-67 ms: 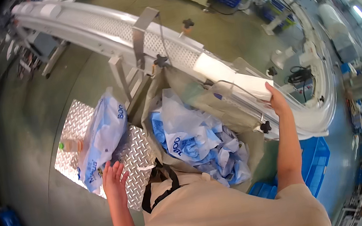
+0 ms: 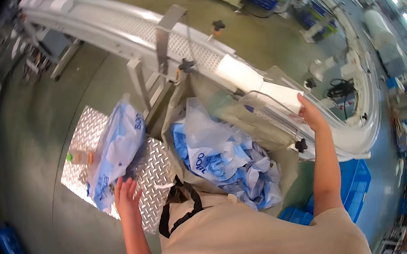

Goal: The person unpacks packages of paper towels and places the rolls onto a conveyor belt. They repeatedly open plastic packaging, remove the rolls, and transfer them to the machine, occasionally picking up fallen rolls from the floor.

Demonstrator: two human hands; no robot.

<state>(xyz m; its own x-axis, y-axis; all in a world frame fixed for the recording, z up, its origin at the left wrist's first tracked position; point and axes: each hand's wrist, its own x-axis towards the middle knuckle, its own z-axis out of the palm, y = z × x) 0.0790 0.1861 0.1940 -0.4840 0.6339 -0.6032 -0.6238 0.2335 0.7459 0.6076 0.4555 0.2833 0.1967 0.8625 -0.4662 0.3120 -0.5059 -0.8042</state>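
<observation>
My right hand (image 2: 311, 114) is at the near right end of a row of white, soft-looking packs on the conveyor. Its thumb and fingers curl around the end of the nearest white pack (image 2: 280, 94); a second white pack (image 2: 240, 73) lies directly behind it. My left hand (image 2: 128, 196) is raised with fingers spread and holds nothing. It hovers beside a blue-and-white printed plastic bag (image 2: 116, 141) lying on a metal tread-plate platform (image 2: 155, 201). Whether the fingertips touch the bag is hard to tell.
Below the conveyor (image 2: 129, 29) hangs a grey-green cloth sack (image 2: 169, 113) with crumpled blue and white plastic wrappers (image 2: 225, 161). A bottle with a green cap (image 2: 79, 158) lies on the platform. Blue crates (image 2: 354, 185) stand at right. Black knobs (image 2: 186, 66) project from the conveyor frame.
The whole view has shifted slightly. My right hand remains at the end of the white pack, and my left hand stays spread near the bag.
</observation>
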